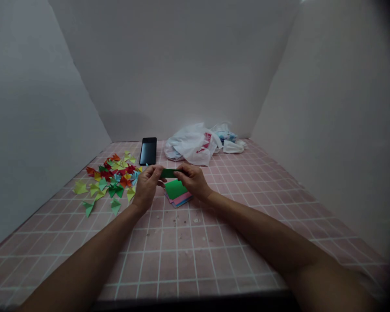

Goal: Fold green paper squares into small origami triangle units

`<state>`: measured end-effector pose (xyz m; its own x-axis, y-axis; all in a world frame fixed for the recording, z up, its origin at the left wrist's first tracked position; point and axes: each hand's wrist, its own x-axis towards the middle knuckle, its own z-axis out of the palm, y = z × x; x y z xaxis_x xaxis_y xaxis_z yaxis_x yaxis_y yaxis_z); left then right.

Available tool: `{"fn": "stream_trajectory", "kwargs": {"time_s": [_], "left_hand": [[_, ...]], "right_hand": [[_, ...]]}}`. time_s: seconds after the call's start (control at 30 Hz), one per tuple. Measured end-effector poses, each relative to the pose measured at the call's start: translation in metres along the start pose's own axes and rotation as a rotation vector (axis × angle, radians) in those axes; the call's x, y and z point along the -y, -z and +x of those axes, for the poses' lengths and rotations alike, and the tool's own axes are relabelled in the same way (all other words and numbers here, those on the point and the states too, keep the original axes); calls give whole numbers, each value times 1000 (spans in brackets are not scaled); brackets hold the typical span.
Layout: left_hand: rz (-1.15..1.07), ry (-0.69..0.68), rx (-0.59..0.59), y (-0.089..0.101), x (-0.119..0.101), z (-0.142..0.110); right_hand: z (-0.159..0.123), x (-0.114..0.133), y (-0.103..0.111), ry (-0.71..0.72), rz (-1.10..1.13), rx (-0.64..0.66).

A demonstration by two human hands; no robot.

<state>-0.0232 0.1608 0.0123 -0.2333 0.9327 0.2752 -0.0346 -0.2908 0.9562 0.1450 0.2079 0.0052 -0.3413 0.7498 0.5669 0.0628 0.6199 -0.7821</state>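
Note:
A dark green piece of folded paper (169, 173) is stretched between my two hands, above the table. My left hand (148, 184) pinches its left end between thumb and fingers. At the other end, my right hand (195, 180) grips it the same way. Just below lies a stack of coloured paper sheets (176, 190), bright green on top with pink and blue edges showing underneath. To the left of my left hand, many small folded paper figures (116, 190) are spread in a loose pile of red, orange, yellow, green and blue.
A black phone (148, 151) lies behind the paper figures. White plastic bags (195, 143) with red print sit crumpled at the back. Small scraps (196, 220) dot the pink checked tabletop (169, 268). Pale walls (178, 69) enclose the table on the left, back and right.

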Motion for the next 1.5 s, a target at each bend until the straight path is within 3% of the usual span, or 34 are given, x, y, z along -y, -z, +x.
{"fn": "stream_trajectory", "kwargs": {"time_s": [0.2,0.4,0.63,0.73,0.83,1.07,1.27,1.4,1.5], "left_hand": [[149,-116,27,0,-2,-1],[199,-111,57,1,-1,-1],[251,-109,76,3,-6,-2],[260,-64,154,4,-3,1],[227,13,240,4,3,4],[39,149,100,2,11,3],[103,167,174,1,9,2],[40,166,79,0,9,2],[10,179,45,-1,10,1]], "right_hand": [[0,-1,-1,-34,12,8],[0,-1,-1,-13,46,19],[0,-4,-1,-154,110,20],[5,-8,1,-168,123,-34],[7,-11,3,-185,122,45],[3,-12,-2,-401,368,161],[5,-12,1,-384,268,279],[4,-10,0,-440,346,215],[2,-12,-1,-476,413,265]]}}
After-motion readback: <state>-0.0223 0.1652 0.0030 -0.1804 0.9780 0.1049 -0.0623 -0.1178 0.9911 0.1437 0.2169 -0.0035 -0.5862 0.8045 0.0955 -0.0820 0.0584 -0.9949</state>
